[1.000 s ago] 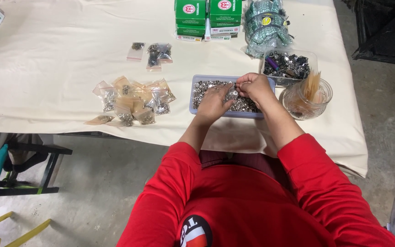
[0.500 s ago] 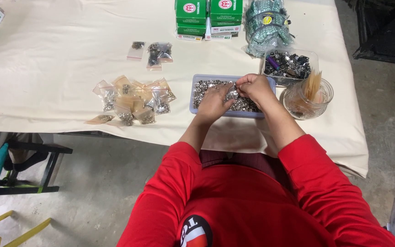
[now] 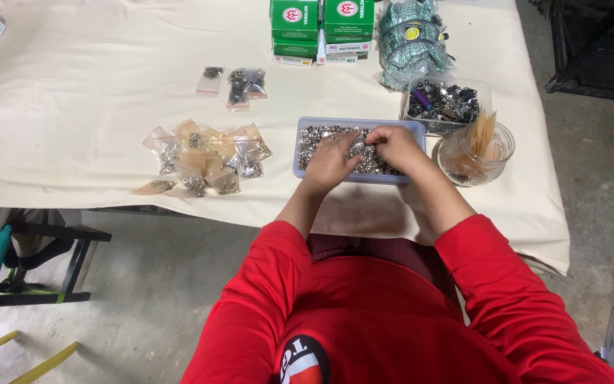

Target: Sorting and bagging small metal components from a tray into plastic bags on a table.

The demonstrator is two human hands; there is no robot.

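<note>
Metal bits in lavender tray (image 3: 300,153) are touched by left hand (image 3: 332,160) and right hand (image 3: 392,146); fingers curled, grip cannot be told.

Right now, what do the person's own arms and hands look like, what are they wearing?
Both arms wear long bright red sleeves pushed up toward the elbows, leaving the forearms bare. The left hand and the right hand are bare, with no gloves. The same red top carries a round dark emblem with white on the chest. No watch or bracelet shows.
</note>
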